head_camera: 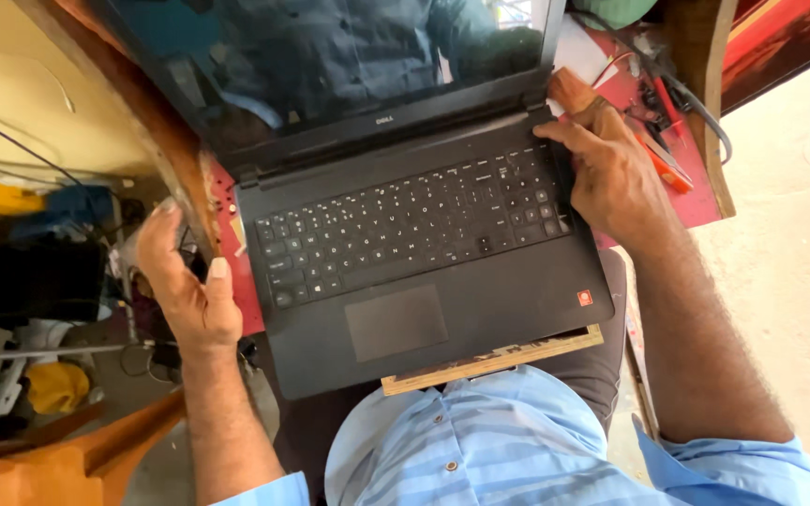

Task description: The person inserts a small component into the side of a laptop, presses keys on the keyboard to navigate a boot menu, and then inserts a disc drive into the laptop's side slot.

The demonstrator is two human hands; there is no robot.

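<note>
Right hand (611, 178) flat on laptop (424, 253), left hand (185, 281) half-curled beside.

matt black plastic laptop (442, 281) w/ glossy screen (330, 56), rough wood board (494, 361), red worktop (696, 201)

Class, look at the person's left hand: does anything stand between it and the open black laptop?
Nothing visible does. The left hand hangs open just beside the laptop, over its left edge; the right hand already rests on the laptop's right side.

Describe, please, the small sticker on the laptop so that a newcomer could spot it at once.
Start at the open black laptop on the wooden board. Follow its palm rest right of the touchpad. The small red-orange square sticker sits there, the only coloured mark on the black casing.
</note>
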